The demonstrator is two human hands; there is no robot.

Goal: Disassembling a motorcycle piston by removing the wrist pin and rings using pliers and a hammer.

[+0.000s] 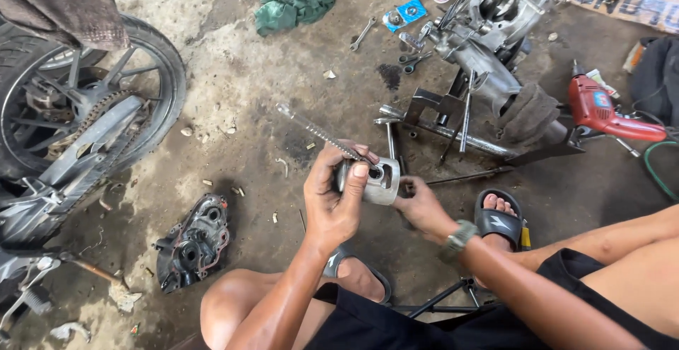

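Fingers of the left hand (336, 198) close around a metal piston (375, 180), thumb pressing on its rim, and also hold a long threaded rod (318, 132) that points away above the knuckles. Right hand (423, 210) is just below the piston, fingers curled; I cannot tell if they grip something

From my remote seat I count two hands, the left hand (332, 205) and the right hand (423, 210), one metal piston (375, 180), one long threaded rod (322, 134), and two black sandals, one (499, 221) clear and the other (339, 265) half hidden. I also count one motorcycle wheel (85, 102), one dark engine cover (194, 242), one red power drill (605, 113) and one green rag (297, 0). Near the engine block (495, 17) I make out perhaps two wrenches, one (362, 33) and another (414, 60), though that clutter is hard to separate.
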